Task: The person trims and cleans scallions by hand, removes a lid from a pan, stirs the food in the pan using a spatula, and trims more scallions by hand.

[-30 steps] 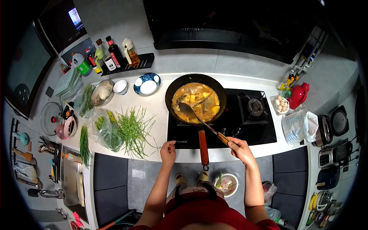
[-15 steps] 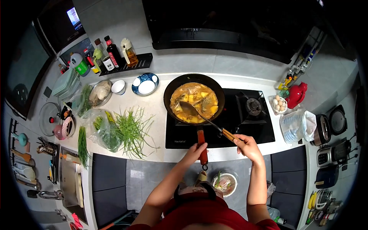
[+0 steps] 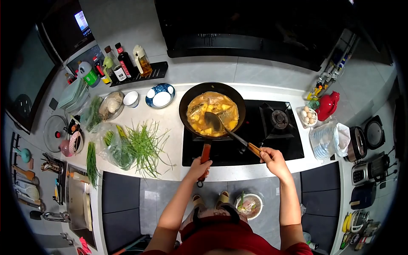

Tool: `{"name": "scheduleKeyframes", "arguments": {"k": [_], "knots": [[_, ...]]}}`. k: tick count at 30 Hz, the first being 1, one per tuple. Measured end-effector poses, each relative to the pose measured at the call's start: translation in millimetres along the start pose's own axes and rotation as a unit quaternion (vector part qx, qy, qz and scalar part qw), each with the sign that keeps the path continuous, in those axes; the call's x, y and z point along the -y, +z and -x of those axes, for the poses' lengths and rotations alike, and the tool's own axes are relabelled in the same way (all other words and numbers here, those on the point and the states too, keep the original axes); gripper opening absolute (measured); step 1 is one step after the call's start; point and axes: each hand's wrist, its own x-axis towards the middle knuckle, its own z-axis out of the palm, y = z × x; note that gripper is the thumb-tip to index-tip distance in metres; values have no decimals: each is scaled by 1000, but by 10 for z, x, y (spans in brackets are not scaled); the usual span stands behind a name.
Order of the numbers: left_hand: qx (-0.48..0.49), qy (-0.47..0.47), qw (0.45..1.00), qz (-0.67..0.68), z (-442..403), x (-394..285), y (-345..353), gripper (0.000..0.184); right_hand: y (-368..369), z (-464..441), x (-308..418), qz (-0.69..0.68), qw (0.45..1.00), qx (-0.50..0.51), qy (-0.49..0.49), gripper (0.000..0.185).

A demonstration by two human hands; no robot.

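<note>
On the left burner of the hob, a black wok (image 3: 184,123) holds a yellow-brown stew (image 3: 216,102) with pale yellow chunks and what look like fish pieces. My left hand (image 3: 199,168) is wrapped round the wok's reddish wooden handle (image 3: 205,154), which points toward me. In my right hand (image 3: 274,161) is a spatula (image 3: 238,138) with a wooden grip, held near its end. The spatula's rounded dark head rests in the stew, near the middle of the wok.
Right of the wok is a bare burner (image 3: 279,120). Eggs (image 3: 308,114) sit in a container beyond it. Loose green scallions (image 3: 146,146) lie on the left counter, near a blue-patterned plate (image 3: 160,96) and white bowl (image 3: 131,99). A waste bin (image 3: 250,205) stands below.
The wok's handle has swung left with my left hand, and the wok has shifted slightly left. The spatula's head has moved a little right within the stew.
</note>
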Motion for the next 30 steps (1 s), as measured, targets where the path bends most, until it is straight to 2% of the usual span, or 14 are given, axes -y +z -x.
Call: {"name": "scheduleKeyframes", "arguments": {"k": [5, 9, 17, 26, 30], "knots": [[19, -24, 999, -37, 97, -262, -259, 21, 25, -36, -82, -30, 999, 26, 13, 25], [30, -25, 999, -23, 79, -247, -297, 24, 103, -53, -79, -104, 990, 64, 69, 25], [27, -33, 999, -24, 89, -248, -286, 25, 188, -73, -77, -102, 994, 39, 3, 24], [37, -28, 999, -15, 79, -229, -295, 23, 250, -65, -163, -89, 995, -34, -11, 24], [38, -29, 999, -17, 70, -231, -292, 23, 240, -89, -212, -97, 995, -27, -20, 23]]}}
